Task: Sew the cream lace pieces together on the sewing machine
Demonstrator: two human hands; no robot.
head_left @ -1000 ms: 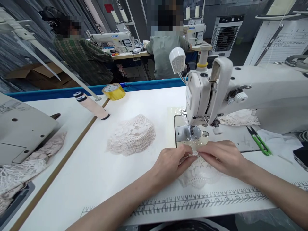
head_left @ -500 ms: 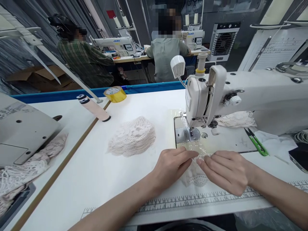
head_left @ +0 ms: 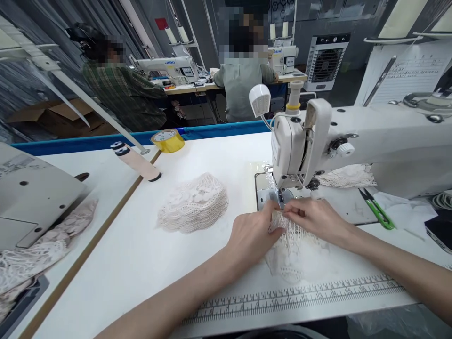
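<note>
One left hand [head_left: 251, 230] and one right hand [head_left: 318, 216] meet just right of the frame's centre, fingertips nearly touching, at the upper edge of a cream lace piece [head_left: 293, 249]. The lace piece lies on the white counter [head_left: 123, 273], its strands spreading below the fingers toward the ruler scale [head_left: 264, 302] along the lower part of the frame. The right hand pinches the edge between thumb and fingers. The left hand's fingers are bent over the edge with the thumb apart and lower down; whether they grip the lace or only press it, I cannot tell.

Directly above the fingertips is the presser foot [head_left: 281, 195] of a white sewing machine [head_left: 291, 146], which fills the upper right. The step in hand looks like lining up the lace edge for stitching. The next move seems to call for laying that edge flat and straight under the foot, with the fingers kept clear of the needle area; a fold in the loose strands could spoil the seam.

Left of centre sits a lace stack [head_left: 197, 205], well apart from the hands. Green-handled snips [head_left: 381, 212] lie at the right. A roll of yellow tape [head_left: 168, 141] and a pink thread spool [head_left: 136, 162] are at the upper left. At the top, two people sit at other machines.
</note>
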